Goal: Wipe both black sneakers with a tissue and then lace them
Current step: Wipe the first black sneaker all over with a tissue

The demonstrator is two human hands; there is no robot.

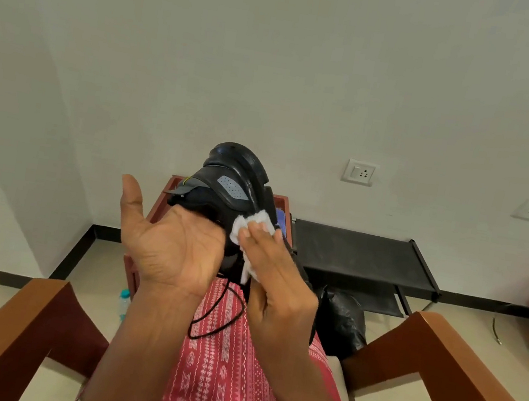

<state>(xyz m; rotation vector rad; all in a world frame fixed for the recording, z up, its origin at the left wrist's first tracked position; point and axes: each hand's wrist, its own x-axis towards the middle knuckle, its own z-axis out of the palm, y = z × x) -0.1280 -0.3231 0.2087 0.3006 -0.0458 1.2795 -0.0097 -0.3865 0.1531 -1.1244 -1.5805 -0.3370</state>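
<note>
Sneaker (232, 185) above lap (222, 383), left hand (174, 245) at its left; tissue (243, 223) between sneaker and right hand (278, 284).

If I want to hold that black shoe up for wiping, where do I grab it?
By its mouth, from the left. The black sneaker is tipped with its sole up and away, its opening toward the left hand, whose fingers seem to slip inside. That leaves the outer side free for the tissue under the right hand.

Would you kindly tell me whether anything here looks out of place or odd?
Only the black lace stands out: it dangles loose from the raised black sneaker, looping over the person's lap. Nothing looks spilled or damaged.
</note>
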